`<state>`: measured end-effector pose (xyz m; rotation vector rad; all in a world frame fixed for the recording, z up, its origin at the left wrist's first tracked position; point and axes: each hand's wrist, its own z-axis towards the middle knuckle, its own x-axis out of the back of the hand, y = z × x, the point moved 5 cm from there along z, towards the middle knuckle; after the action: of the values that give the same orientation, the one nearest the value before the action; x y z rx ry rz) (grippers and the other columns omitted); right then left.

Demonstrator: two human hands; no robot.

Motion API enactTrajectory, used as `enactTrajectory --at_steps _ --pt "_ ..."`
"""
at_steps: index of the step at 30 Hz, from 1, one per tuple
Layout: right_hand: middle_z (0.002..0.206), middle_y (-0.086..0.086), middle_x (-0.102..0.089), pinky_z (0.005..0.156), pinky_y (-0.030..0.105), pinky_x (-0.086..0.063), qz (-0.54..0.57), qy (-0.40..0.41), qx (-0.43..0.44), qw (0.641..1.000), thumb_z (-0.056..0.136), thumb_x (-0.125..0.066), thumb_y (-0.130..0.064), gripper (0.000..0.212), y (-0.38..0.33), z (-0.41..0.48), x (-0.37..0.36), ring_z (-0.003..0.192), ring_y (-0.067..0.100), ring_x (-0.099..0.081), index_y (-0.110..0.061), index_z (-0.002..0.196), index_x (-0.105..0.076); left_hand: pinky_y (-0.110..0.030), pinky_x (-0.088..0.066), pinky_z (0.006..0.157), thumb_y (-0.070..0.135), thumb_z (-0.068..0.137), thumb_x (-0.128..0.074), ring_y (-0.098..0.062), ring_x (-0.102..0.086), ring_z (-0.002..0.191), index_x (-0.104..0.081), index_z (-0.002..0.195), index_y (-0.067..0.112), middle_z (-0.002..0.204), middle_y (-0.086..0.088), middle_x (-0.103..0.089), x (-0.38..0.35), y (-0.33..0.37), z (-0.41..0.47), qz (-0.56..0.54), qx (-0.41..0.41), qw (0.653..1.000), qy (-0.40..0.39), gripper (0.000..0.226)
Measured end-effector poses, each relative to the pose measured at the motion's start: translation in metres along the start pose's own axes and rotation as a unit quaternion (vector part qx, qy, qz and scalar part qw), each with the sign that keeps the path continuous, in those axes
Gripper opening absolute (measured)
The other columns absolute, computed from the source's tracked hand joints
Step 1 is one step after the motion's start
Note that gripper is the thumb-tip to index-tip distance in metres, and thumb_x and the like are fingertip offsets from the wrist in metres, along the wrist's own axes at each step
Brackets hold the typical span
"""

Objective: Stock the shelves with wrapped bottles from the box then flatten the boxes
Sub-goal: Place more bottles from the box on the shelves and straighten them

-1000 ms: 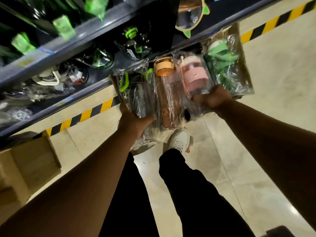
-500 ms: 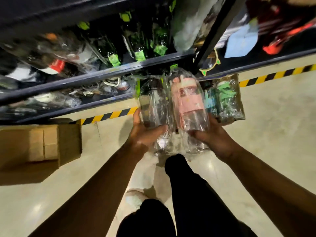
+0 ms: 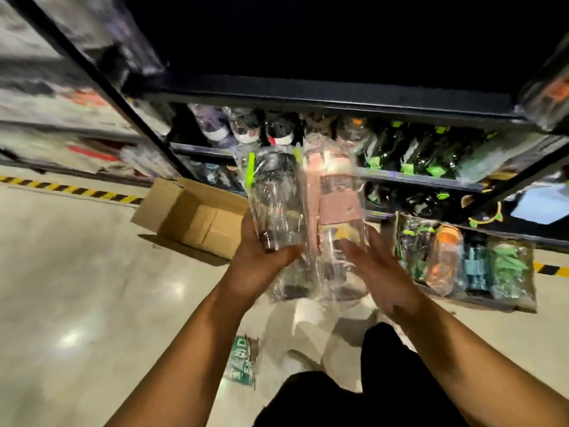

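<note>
Two wrapped bottles are held up side by side in front of the rack (image 3: 338, 97), about level with its middle shelf, caps tipped toward it. The dark bottle (image 3: 274, 204) is gripped by the left hand (image 3: 258, 260): the thumb is laid across its lower front and the fingers are curled round its far side. The pink bottle (image 3: 335, 204) touches it on the right. Its lower part is met by the right hand (image 3: 378, 272), whose fingers (image 3: 354, 248), though blurred, are seen straight and close together, pressed flat against the wrap.

The middle shelf of the rack is lined with shelved bottles (image 3: 415, 155), many with green tags. At the rack's foot, on the left, the left box (image 3: 191, 217) is set on the floor with its flaps open. At the rack's foot on the right, the right box (image 3: 505, 303) is packed with boxed bottles (image 3: 446, 257) in orange, blue and green. Striped tape (image 3: 77, 189) is run along the floor by the rack's base.
</note>
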<state>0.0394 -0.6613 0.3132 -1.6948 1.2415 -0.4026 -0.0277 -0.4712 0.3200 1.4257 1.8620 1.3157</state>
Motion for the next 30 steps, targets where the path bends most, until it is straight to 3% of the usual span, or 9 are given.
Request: enactTrajectory --at_steps 3,7,11,18,20,22,25,27,30 --pt "0.113 -0.009 -0.072 0.081 0.016 -0.048 -0.020 -0.055 0.000 0.998 0.060 -0.090 -0.045 0.081 -0.016 -0.001 -0.045 0.110 0.005 -0.064 -0.030 0.129 -0.048 -0.042 -0.056 0.096 0.025 0.068 -0.088 -0.006 -0.069 0.102 -0.040 0.136 0.029 0.114 0.007 -0.068 0.049 0.018 -0.024 -0.003 -0.026 0.999 0.024 0.083" --pt "0.089 -0.008 -0.072 0.066 0.016 -0.052 -0.061 -0.134 0.045 0.988 0.077 -0.071 0.004 0.048 -0.065 -0.005 -0.106 0.087 0.009 -0.067 -0.020 0.115 -0.057 -0.026 -0.056 0.087 0.008 0.074 -0.086 -0.001 -0.070 0.098 -0.051 0.113 0.045 0.109 0.011 -0.073 0.104 0.046 -0.044 -0.019 -0.059 0.997 0.056 0.064" --pt "0.094 -0.009 -0.075 0.068 0.014 -0.052 -0.119 -0.214 0.062 0.968 0.074 -0.063 -0.005 0.034 -0.110 0.002 -0.151 0.087 0.004 -0.070 -0.020 0.103 -0.069 -0.020 -0.057 0.085 0.013 0.068 -0.090 0.003 -0.067 0.102 -0.035 0.135 0.044 0.118 0.015 -0.067 0.139 0.075 -0.038 -0.033 -0.089 0.992 0.079 0.093" --pt "0.106 0.005 -0.074 0.076 0.023 -0.055 -0.165 -0.243 0.063 0.954 0.082 -0.066 0.001 0.042 -0.142 0.078 -0.188 0.099 0.017 -0.071 -0.015 0.120 -0.064 -0.039 -0.056 0.093 0.022 0.069 -0.090 -0.010 -0.068 0.106 -0.028 0.147 0.040 0.126 0.007 -0.066 0.184 0.097 0.023 -0.023 -0.058 0.991 0.119 0.101" --pt "0.114 0.014 -0.070 0.087 0.039 -0.057 -0.171 -0.243 0.062 0.953 0.085 -0.066 0.005 0.044 -0.142 0.116 -0.196 0.107 0.028 -0.068 -0.014 0.125 -0.062 -0.034 -0.058 0.085 0.015 0.073 -0.087 -0.002 -0.069 0.094 -0.040 0.140 0.040 0.112 0.014 -0.070 0.196 0.103 0.048 -0.035 -0.049 0.989 0.135 0.085" --pt "0.122 0.012 -0.067 0.094 0.047 -0.054 -0.166 -0.211 0.038 0.963 0.077 -0.079 -0.002 0.066 -0.136 0.157 -0.200 0.114 0.031 -0.065 -0.019 0.135 -0.053 -0.042 -0.059 0.088 0.016 0.078 -0.084 -0.008 -0.070 0.093 -0.062 0.110 0.054 0.097 0.013 -0.074 0.206 0.108 0.069 -0.031 -0.022 0.990 0.134 0.053" --pt "0.125 -0.003 -0.063 0.089 0.039 -0.055 -0.167 -0.147 0.006 0.975 0.065 -0.088 -0.004 0.086 -0.135 0.212 -0.208 0.113 0.019 -0.062 -0.028 0.135 -0.045 -0.054 -0.056 0.092 0.023 0.085 -0.078 -0.020 -0.069 0.099 -0.064 0.087 0.064 0.095 0.009 -0.074 0.223 0.124 0.096 -0.031 0.007 0.993 0.118 0.043" --pt "0.122 -0.002 -0.063 0.080 0.030 -0.055 -0.183 -0.153 0.009 0.971 0.069 -0.082 0.008 0.075 -0.145 0.240 -0.223 0.108 0.014 -0.061 -0.031 0.123 -0.047 -0.056 -0.056 0.091 0.022 0.085 -0.078 -0.023 -0.068 0.101 -0.063 0.102 0.050 0.103 0.004 -0.074 0.238 0.129 0.118 -0.059 0.021 0.989 0.132 0.036" --pt "0.108 -0.005 -0.067 0.066 0.013 -0.052 -0.195 -0.167 0.026 0.966 0.072 -0.074 0.018 0.065 -0.166 0.279 -0.247 0.091 0.002 -0.064 -0.029 0.112 -0.052 -0.057 -0.059 0.082 0.028 0.077 -0.083 -0.029 -0.070 0.102 -0.054 0.126 0.032 0.112 -0.004 -0.072 0.259 0.134 0.148 -0.072 0.017 0.985 0.158 0.057"
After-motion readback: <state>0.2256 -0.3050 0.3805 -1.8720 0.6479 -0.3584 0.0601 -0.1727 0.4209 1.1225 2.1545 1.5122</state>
